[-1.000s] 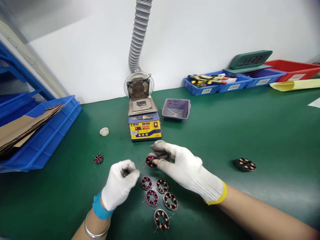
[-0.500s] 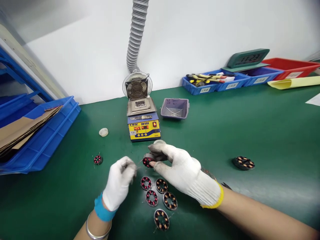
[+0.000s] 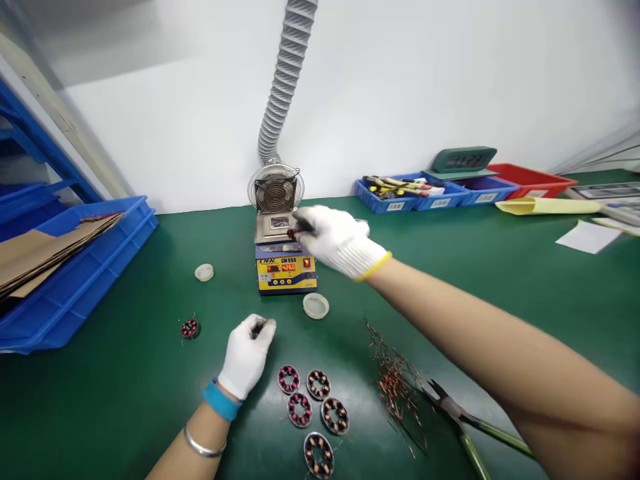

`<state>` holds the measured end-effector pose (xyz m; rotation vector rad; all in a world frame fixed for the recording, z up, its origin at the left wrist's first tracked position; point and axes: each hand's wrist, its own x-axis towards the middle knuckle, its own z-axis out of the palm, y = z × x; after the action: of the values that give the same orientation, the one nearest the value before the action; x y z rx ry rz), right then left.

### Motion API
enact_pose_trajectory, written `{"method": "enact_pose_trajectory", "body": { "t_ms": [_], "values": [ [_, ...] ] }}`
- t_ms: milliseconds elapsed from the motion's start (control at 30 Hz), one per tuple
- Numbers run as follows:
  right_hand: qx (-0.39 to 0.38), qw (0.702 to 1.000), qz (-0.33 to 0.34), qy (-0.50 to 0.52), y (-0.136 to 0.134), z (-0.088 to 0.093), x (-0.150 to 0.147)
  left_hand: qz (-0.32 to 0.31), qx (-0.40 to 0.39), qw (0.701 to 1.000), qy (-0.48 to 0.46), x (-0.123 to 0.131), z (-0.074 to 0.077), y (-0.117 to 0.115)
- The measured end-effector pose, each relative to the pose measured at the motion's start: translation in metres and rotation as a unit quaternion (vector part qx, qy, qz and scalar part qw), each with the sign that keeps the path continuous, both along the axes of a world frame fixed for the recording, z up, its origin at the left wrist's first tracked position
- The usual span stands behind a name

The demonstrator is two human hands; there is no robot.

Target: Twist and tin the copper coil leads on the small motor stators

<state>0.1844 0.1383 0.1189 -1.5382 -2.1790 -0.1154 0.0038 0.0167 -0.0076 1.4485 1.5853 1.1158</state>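
At left, my curled white-gloved left hand (image 3: 249, 353) brings thumb and fingers together; whether anything is between them I cannot make out. At right, my white-gloved right hand (image 3: 330, 237) pinches a dark red-wound coil ring (image 3: 293, 234) at its fingertips, seen against the metal top plate (image 3: 264, 231) of a blue-and-yellow box-shaped unit (image 3: 287, 275). Blur hides the ring's axis and facing.

The head camera looks forward, down at table (image 3: 110, 407).

At the yellow-fronted machine (image 3: 286, 275), the coil ring (image 3: 291, 234) was blurred and partly hidden by the right hand (image 3: 330, 235). The hose (image 3: 287, 67) above and the crate (image 3: 107, 267) left of the machine were cut by picture edges.
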Motion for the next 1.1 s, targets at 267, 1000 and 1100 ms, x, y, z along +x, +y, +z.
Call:
{"method": "enact_pose_trajectory", "body": {
  "t_ms": [267, 1000, 1100],
  "values": [
    [-0.002, 0.983, 0.016, -0.185, 0.089, 0.032, -0.053, -0.043, -0.007, 0.998, 0.044, -0.004, -0.015, 0.011],
    [-0.018, 0.973, -0.009, -0.231, 0.102, 0.034, -0.064, -0.053, -0.002, 0.995, 0.090, -0.005, -0.019, 0.016],
    [-0.022, 0.975, -0.013, -0.222, 0.105, 0.029, -0.063, -0.054, -0.001, 0.995, 0.088, -0.005, -0.020, 0.017]
  ]
}}
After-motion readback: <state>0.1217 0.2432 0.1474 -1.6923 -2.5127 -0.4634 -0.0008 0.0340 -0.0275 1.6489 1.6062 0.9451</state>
